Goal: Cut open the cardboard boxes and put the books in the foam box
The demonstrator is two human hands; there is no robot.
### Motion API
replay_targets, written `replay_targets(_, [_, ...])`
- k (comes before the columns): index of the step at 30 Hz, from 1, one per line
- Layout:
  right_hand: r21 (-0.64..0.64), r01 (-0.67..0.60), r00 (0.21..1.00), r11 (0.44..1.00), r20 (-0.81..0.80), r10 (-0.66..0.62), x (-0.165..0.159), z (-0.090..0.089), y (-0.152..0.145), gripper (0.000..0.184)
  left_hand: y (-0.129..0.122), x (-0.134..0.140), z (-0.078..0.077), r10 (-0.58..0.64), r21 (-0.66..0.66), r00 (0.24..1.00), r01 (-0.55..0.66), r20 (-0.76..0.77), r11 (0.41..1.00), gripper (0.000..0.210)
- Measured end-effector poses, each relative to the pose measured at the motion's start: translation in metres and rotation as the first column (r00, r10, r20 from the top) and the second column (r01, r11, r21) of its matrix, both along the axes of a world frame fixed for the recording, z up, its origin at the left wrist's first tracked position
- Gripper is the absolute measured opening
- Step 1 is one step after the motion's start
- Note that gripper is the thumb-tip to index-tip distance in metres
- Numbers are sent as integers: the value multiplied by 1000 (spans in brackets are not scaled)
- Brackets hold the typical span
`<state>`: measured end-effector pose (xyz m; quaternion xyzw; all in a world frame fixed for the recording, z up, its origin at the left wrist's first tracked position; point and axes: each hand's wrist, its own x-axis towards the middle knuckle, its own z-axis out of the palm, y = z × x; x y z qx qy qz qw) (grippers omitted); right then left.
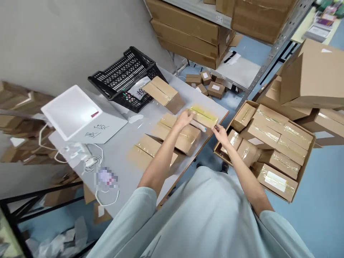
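A small, flat cardboard box [202,115] with shiny yellowish tape lies near the table's right end, between my hands. My left hand [185,119] is closed on its left end. At its near right corner my right hand [220,134] is pinched; what is between the fingers is too small to make out. A whitish strip with a blue end [198,125] shows just below the box. Close by my left hand and forearm stand taped cardboard boxes, one a wider carton [188,138], another partly hidden by the forearm [146,147].
Behind is another taped box [163,91] beside a black plastic crate [129,71]. A white panel device [72,111] and cables [94,161] occupy the table's left side. A large open carton [305,168] of packed boxes stands to the right. Metal shelving [264,68] rises behind.
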<state>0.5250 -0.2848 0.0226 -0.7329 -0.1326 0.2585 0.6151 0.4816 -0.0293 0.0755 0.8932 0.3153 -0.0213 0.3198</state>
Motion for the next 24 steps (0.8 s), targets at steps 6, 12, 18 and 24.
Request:
replay_targets(6, [-20,-62,980,998,-192,58,-25,-16,59,48,37,-25,-27,76,114,994,-66,-84,991,46])
replay_targets(12, [-24,61,987,998,-145,-64,-51,-21,-21,59,-21,-60,-10,-81,126,992,69,99,990,54])
replay_targets(18, [-158,418,899,894,-69,-433,-93,-27,-196,63,-158,-74,-23,-366,-67,906,387,211,920,46])
replay_targets(24, [-430,714,647,552,105,-755,-136,-40,-372,76,-299,-60,-83,-651,-300,757,637,65,710,52])
